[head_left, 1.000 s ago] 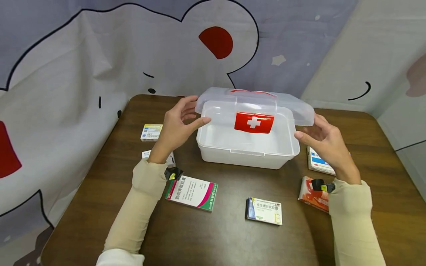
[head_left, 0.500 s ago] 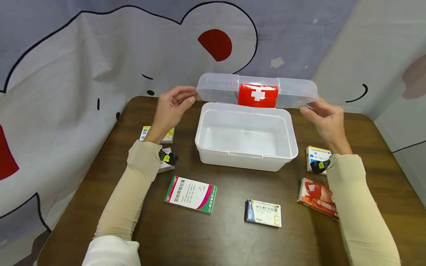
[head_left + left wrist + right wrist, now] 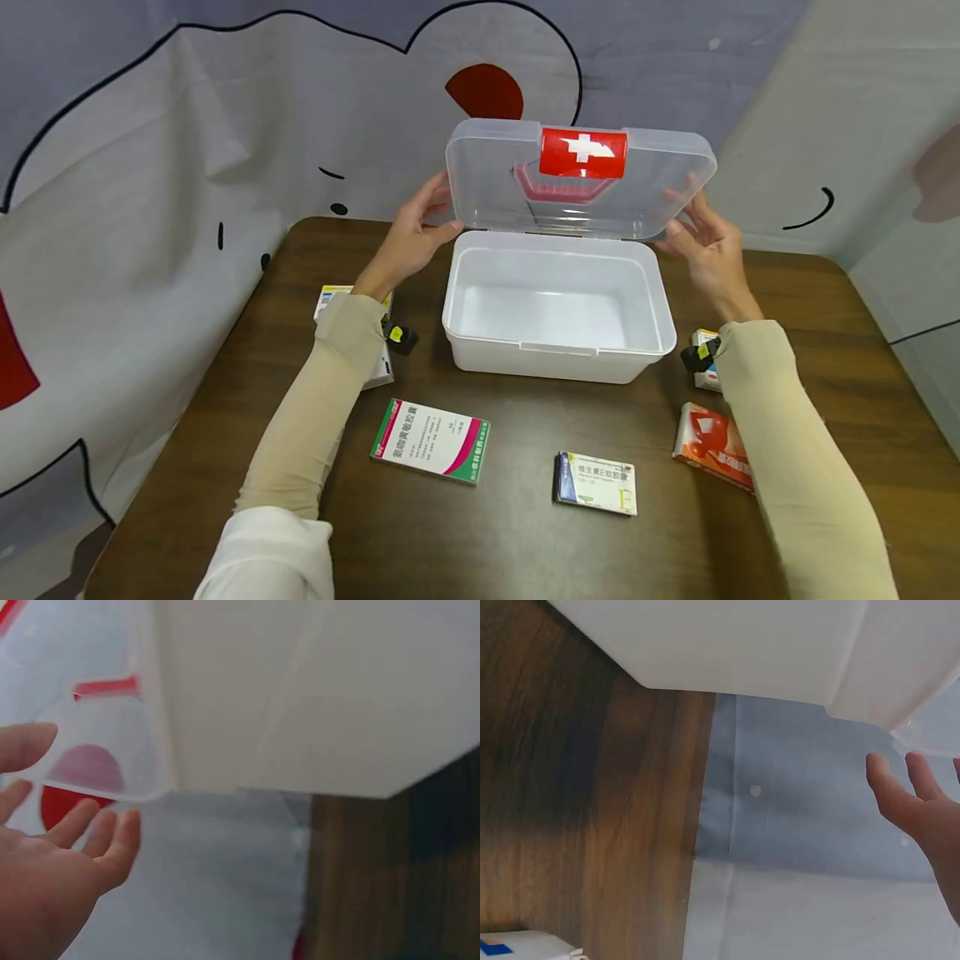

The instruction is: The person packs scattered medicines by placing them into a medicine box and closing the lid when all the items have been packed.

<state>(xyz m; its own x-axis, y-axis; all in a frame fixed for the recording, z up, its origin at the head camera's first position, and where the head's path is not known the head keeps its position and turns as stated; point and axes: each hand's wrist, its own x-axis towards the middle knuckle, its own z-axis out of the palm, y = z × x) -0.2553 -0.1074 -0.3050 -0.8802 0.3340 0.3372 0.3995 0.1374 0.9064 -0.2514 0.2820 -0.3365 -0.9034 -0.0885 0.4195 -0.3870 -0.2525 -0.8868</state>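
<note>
A white plastic first-aid box (image 3: 487, 357) stands on the table, its inside bare in the head view. Its clear lid (image 3: 487, 179) is tilted up at the back hinge, with a red white-cross latch (image 3: 583, 153) on top and a red handle (image 3: 566, 193) showing through. My left hand (image 3: 411, 240) is at the lid's left edge, fingers loosely bent and spread in the left wrist view. At the right edge is my right hand (image 3: 712, 254), some fingertips seen through the lid. In the right wrist view its fingers (image 3: 900, 799) reach beside the lid's lower corner.
In front of the box lie a green-and-pink medicine box (image 3: 431, 442) and a vitamin E box (image 3: 597, 483). A red medicine box (image 3: 712, 446) and a white one (image 3: 705, 375) are partly under my right arm. More boxes (image 3: 381, 371) sit by my left wrist. A patterned curtain (image 3: 300, 125) hangs behind.
The lid has swung up and back from over the box, uncovering its inside. Both hands moved with it, then came lower and closer in along its sides.
</note>
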